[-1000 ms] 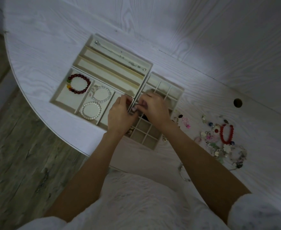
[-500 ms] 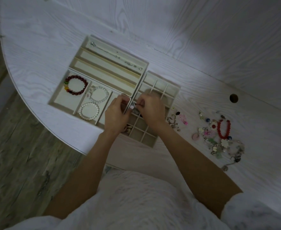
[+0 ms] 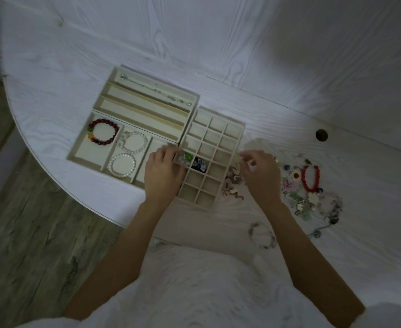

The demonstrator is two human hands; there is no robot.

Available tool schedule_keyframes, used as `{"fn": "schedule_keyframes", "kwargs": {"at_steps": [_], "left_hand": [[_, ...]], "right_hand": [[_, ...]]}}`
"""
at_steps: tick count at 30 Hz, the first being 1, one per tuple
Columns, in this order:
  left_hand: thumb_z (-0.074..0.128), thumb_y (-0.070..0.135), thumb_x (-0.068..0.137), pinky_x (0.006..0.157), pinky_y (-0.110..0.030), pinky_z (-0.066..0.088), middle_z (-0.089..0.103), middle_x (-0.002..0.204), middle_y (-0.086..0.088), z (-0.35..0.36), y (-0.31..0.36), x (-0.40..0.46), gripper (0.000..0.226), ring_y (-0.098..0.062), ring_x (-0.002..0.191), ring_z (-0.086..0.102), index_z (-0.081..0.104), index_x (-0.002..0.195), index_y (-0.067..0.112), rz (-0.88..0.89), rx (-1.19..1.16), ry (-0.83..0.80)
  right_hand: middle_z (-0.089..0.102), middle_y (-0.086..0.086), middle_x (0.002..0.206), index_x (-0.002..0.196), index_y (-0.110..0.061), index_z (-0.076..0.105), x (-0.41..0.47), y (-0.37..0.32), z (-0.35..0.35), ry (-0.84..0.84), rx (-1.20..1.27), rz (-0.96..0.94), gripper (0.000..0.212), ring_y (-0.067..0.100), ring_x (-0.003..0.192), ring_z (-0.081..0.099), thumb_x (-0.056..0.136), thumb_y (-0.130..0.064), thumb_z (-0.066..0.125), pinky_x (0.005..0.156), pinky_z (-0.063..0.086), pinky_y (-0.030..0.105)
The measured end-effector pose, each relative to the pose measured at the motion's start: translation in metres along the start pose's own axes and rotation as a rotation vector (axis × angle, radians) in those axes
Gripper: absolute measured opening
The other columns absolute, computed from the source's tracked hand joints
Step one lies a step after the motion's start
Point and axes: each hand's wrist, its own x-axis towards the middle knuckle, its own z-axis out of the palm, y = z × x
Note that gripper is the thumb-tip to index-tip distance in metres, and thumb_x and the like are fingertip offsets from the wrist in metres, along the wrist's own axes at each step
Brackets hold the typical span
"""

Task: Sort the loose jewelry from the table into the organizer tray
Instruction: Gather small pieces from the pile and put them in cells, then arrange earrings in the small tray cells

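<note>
- The organizer tray (image 3: 238, 129) is pale beige and sits on the white counter (image 3: 52, 74) in front of me, made of a grid of small square cells, long slots and wider compartments.
- In the wide compartments lie a dark red bead bracelet (image 3: 103, 131), a clear bead bracelet (image 3: 134, 142) and a pearl bracelet (image 3: 122, 165); a thin silver chain (image 3: 155, 89) lies in the far long slot.
- Two grid cells hold a green piece (image 3: 188, 156) and a dark piece (image 3: 199, 164), too dim to identify.
- My left hand (image 3: 162, 172) rests on the near left edge of the grid, fingers curled loosely; I cannot tell if it grips anything.
- My right hand (image 3: 258, 171) hovers at the grid's right edge, fingertips pinched together on something tiny, blurred.
- The loose jewelry (image 3: 298, 192) is heaped right of the tray, with a red bead bracelet (image 3: 309, 177) among it; most pieces are a tangle I cannot separate.
- One more bracelet (image 3: 262, 235) lies alone near my right forearm.
</note>
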Motion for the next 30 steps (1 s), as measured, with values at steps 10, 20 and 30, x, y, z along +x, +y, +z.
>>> {"fn": "schedule_keyframes", "kwargs": {"at_steps": [10, 20, 30], "left_hand": [[0.047, 0.046, 0.084, 0.074, -0.038, 0.049, 0.066, 0.095, -0.008, 0.023, 0.065, -0.015, 0.046, -0.03, 0.088, 0.059, 0.068, 0.107, 0.013, 0.256, 0.114, -0.212], [0.056, 0.029, 0.087, 0.069, -0.037, 0.051, 0.067, 0.089, -0.008, 0.032, 0.075, -0.016, 0.033, -0.031, 0.081, 0.06, 0.068, 0.11, 0.008, 0.286, 0.117, -0.225], [0.077, 0.019, 0.077, 0.069, -0.036, 0.05, 0.069, 0.09, -0.006, 0.034, 0.074, -0.016, 0.034, -0.028, 0.08, 0.061, 0.069, 0.109, 0.009, 0.248, 0.05, -0.196]], "right_hand": [[0.062, 0.011, 0.095, 0.101, -0.008, 0.063, -0.02, 0.04, 0.003, -0.161, -0.266, 0.15, 0.019, 0.029, 0.087, 0.056, 0.087, -0.022, 0.063, 0.072, 0.041, 0.035], [0.064, 0.013, 0.097, 0.104, -0.008, 0.065, -0.013, 0.042, 0.01, -0.084, -0.245, 0.113, 0.026, 0.032, 0.089, 0.058, 0.084, -0.024, 0.067, 0.079, 0.044, 0.04], [0.07, 0.006, 0.087, 0.095, -0.013, 0.069, -0.001, 0.045, 0.004, -0.127, -0.13, 0.168, 0.013, 0.021, 0.08, 0.061, 0.087, -0.02, 0.064, 0.069, 0.05, 0.032]]}}
